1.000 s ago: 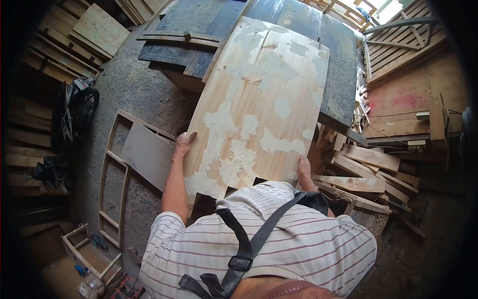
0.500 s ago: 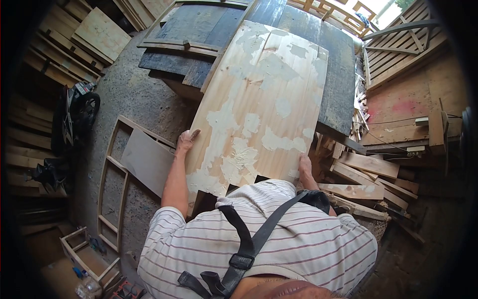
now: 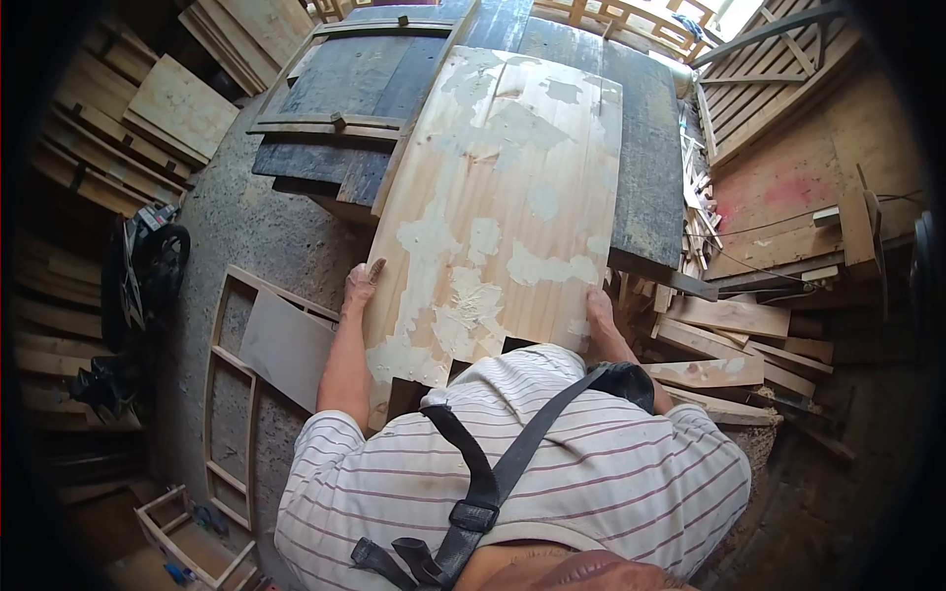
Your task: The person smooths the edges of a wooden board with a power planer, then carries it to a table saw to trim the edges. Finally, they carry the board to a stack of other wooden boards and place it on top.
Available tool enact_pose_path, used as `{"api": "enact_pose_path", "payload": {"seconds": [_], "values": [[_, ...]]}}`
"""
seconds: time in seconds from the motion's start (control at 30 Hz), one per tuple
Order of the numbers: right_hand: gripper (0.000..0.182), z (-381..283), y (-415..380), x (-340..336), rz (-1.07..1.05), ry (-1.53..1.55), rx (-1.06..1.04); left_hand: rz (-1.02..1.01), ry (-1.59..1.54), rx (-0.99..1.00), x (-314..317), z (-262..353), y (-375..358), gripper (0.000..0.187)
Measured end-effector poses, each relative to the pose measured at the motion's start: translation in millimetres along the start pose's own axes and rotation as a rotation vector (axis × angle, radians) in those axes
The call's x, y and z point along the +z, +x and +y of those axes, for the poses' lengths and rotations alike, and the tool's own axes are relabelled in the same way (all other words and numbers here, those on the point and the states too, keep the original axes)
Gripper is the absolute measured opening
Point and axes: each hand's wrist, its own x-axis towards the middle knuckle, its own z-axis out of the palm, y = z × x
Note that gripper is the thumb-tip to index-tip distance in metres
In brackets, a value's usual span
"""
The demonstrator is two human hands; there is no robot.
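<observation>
The left forearm reaches up and forward, nearly straight, bringing the left hand (image 3: 361, 286) to the left long edge of a putty-patched wooden panel (image 3: 532, 207). The right forearm angles forward and inward, with the right hand (image 3: 600, 311) at the opposite long edge, close to the near end. The panel slants away from the striped shirt (image 3: 512, 453), its far part over the dark workbench (image 3: 650, 177).

The shirt covers part of the panel's near end, and a black item (image 3: 625, 386) hides some of the right forearm; what it is cannot be made out. The fingers beneath the panel are out of sight.

Both hands are partly closed around the panel's edges, gripping it from either side. The left thumb shows at the edge; how tightly either hand closes cannot be told.
</observation>
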Motion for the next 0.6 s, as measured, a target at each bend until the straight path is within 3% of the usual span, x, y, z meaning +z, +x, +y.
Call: {"api": "enact_pose_path", "payload": {"seconds": [0.07, 0.1, 0.17, 0.23, 0.33, 0.43, 0.6], "values": [[0.059, 0, 19, 1, -0.001, -0.009, -0.017, 0.220, -0.081, -0.008, 6, 13, -6, 0.073], [0.059, 0, 30, 2, 0.004, -0.007, 0.003, 0.222, -0.076, -0.003, 10, 21, -13, 0.073], [0.060, -4, 44, 3, 0.010, 0.005, 0.023, 0.548, 0.187, 0.511, 19, 50, -39, 0.087], [0.061, -11, 56, 1, -0.053, 0.010, 0.011, 0.114, 0.288, 0.572, 28, 79, -78, 0.099], [0.061, -51, 42, -2, 0.048, 0.048, 0.088, -0.249, 0.404, 0.780, 39, 135, -127, 0.107], [0.063, -70, 49, -12, -0.035, -0.104, 0.053, -0.337, 0.431, 0.810, 60, 153, -132, 0.110], [0.065, -53, 89, -10, -0.083, -0.131, 0.036, -0.215, 0.623, 0.748, 73, 171, -91, 0.108]]}}
